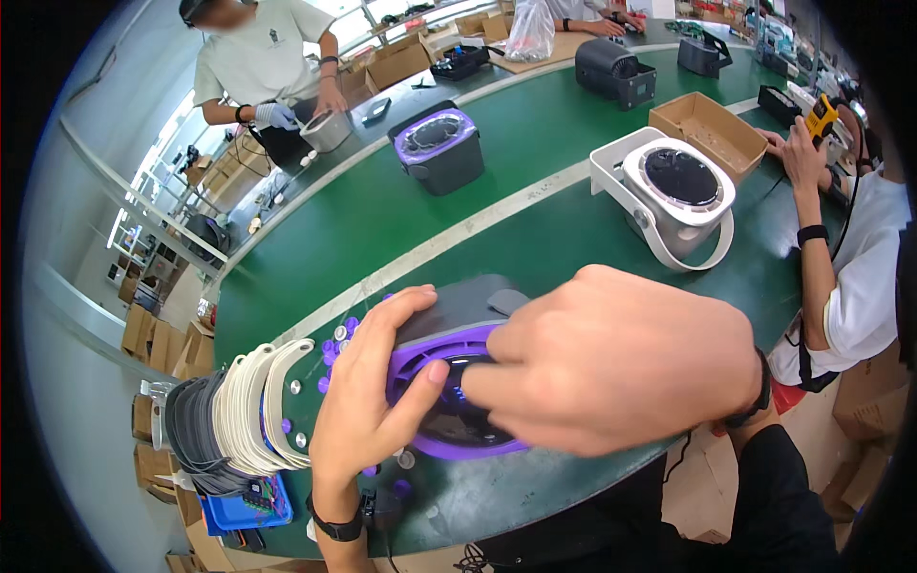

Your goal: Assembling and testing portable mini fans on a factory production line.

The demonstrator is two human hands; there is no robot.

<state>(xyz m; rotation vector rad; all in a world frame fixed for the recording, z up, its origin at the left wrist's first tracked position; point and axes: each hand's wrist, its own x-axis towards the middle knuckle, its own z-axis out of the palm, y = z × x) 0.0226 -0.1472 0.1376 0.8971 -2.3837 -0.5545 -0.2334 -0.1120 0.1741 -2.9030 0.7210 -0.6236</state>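
A dark grey appliance housing (449, 310) with a purple ring (454, 449) and a glossy black round face lies on the green table in front of me. My left hand (368, 406) grips it at the left side, thumb on the purple ring and fingers along the edge. Over the right part of the face is my right hand (621, 368), its fingers curled and pressed together. Whatever those fingers may hold is hidden, and the hand covers much of the ring. Small purple and white caps (330, 358) lie scattered just left of my left hand.
Stacked white curved handles (253, 406) and dark grey ones (199, 435) stand at the left, above a blue tray (222, 513). Farther off are a white appliance (669, 196), a purple-topped one (444, 158), a dark one (611, 74) and a cardboard box (707, 132). Other people work around the table.
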